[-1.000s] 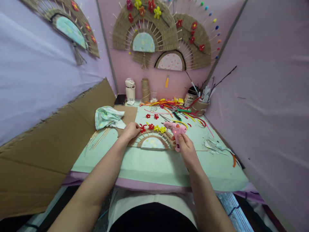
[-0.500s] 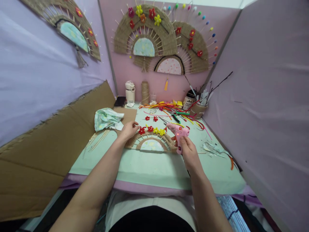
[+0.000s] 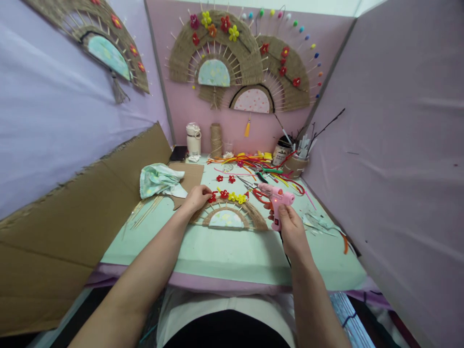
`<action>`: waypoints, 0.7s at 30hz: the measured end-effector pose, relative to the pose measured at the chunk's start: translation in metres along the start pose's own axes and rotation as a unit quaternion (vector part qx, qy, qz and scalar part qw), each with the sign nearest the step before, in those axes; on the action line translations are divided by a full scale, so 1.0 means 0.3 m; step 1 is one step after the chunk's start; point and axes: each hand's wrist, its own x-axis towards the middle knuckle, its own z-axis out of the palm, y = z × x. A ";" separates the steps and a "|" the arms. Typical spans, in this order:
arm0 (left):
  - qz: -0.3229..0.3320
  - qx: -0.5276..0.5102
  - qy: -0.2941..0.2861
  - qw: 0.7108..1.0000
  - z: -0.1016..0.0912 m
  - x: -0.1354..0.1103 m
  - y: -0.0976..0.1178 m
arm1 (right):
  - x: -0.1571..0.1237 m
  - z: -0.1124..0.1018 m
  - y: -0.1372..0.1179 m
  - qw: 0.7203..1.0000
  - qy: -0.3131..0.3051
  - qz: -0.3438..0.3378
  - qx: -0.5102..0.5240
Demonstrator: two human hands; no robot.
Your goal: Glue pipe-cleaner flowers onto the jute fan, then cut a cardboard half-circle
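Back to pinching the leftmost red flower (image 3: 212, 197) between closed left fingers (image 3: 207, 191), at the upper edge of the fan (image 3: 259, 218) on the worktop (image 3: 221, 249), and carrying the pink glue gun (image 3: 278, 197) further right, wrapped in right fingers (image 3: 284, 212).

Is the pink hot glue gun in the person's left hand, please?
No, the right hand is gripping the pink hot glue gun.

A twine-woven fan (image 3: 227, 218) blocks between left grip (image 3: 197, 197) and right grip (image 3: 292, 224); counter (image 3: 232, 251) nearside of both is free.
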 end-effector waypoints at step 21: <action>-0.015 -0.044 0.094 0.994 -0.019 0.003 -0.012 | 0.014 -0.043 0.015 0.999 0.038 0.022 0.024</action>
